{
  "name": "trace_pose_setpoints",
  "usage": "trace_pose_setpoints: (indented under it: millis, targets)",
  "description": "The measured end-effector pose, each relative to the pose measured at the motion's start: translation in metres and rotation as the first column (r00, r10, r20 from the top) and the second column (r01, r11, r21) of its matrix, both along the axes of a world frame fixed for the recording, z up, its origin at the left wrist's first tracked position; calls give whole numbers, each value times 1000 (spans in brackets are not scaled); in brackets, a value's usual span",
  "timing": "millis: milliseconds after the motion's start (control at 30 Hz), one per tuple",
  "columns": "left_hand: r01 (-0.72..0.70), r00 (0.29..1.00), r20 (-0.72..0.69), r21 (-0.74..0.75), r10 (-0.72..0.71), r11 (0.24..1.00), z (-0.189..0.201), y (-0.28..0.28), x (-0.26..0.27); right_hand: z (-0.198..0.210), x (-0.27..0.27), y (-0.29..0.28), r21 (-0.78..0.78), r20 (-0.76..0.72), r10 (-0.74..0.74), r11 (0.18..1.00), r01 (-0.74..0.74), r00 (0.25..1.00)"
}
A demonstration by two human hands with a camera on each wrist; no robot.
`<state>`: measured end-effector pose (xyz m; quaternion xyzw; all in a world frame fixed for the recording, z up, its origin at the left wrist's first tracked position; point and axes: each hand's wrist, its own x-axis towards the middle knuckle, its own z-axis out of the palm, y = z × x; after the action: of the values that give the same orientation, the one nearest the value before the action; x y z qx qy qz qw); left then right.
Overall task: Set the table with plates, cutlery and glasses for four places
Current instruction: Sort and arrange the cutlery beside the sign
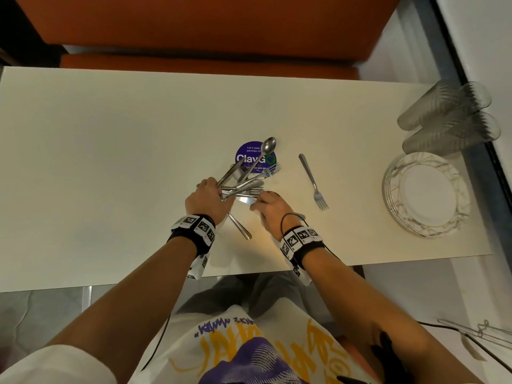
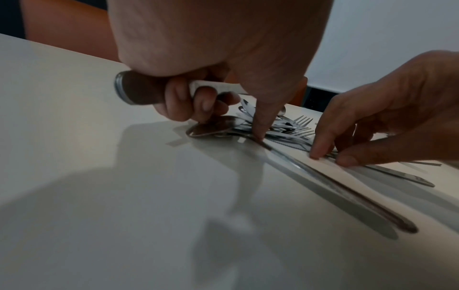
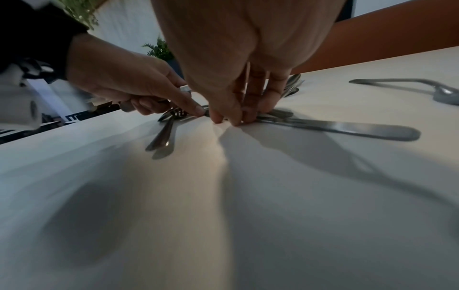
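A heap of steel cutlery (image 1: 245, 185) lies mid-table, partly over a purple sticker (image 1: 256, 157). My left hand (image 1: 219, 189) grips a thick handle (image 2: 139, 90) from the heap, its index finger (image 2: 258, 129) pressing down on a spoon's handle (image 2: 335, 188). My right hand (image 1: 257, 202) pinches a knife (image 3: 347, 127) between thumb and fingertips (image 2: 315, 155) at the heap's near side. One fork (image 1: 313, 181) lies alone to the right. Stacked marbled plates (image 1: 426, 195) and several ribbed glasses (image 1: 448, 117) stand at the table's right end.
An orange bench (image 1: 207, 29) runs along the table's far side. The white table (image 1: 97, 162) ends at a wall on the right. A potted plant (image 3: 159, 49) stands beyond the left end.
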<state>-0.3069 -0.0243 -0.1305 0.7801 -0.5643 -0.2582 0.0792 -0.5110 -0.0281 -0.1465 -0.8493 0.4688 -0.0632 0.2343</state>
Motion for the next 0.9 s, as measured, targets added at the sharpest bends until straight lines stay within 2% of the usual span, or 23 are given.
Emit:
trace_pose_setpoints:
  millis: [100, 200, 367, 467, 533, 600, 667, 767, 900]
  targets:
    - [-18, 1000, -3, -13, 18, 1000, 1, 1, 0, 0, -4, 5, 7, 22, 17, 1000, -17, 1000]
    - [-30, 1000, -10, -8, 30, 1000, 2, 3, -2, 1, -11, 14, 17, 49, -72, 997, 71, 996]
    - [-56, 998, -39, 5, 56, 998, 4, 7, -4, 7, -7, 16, 121, -91, 19, 993, -8, 996]
    - [-57, 998, -37, 1, 57, 998, 5, 8, -3, 6, -6, 15, 39, -43, 115, 993, -113, 992]
    - [-61, 997, -49, -15, 61, 998, 6, 9, -1, 3, -7, 12, 14, -6, 80, 997, -80, 997]
    - [-78, 994, -78, -31, 76, 996, 6, 10, 2, 2, -4, 9, 12, -53, 53, 999, -53, 997]
    - [-88, 991, -110, -46, 82, 995, 6, 11, 4, 3, 0, 6, 39, -183, 104, 994, -98, 978]
    - [-112, 981, -170, -73, 98, 991, 8, 14, 3, 8, 8, 2, 101, -412, 179, 983, -151, 893]
    - [-180, 952, -262, -64, 158, 982, 13, 10, -1, 17, 12, -13, 188, -460, 151, 980, -70, 875]
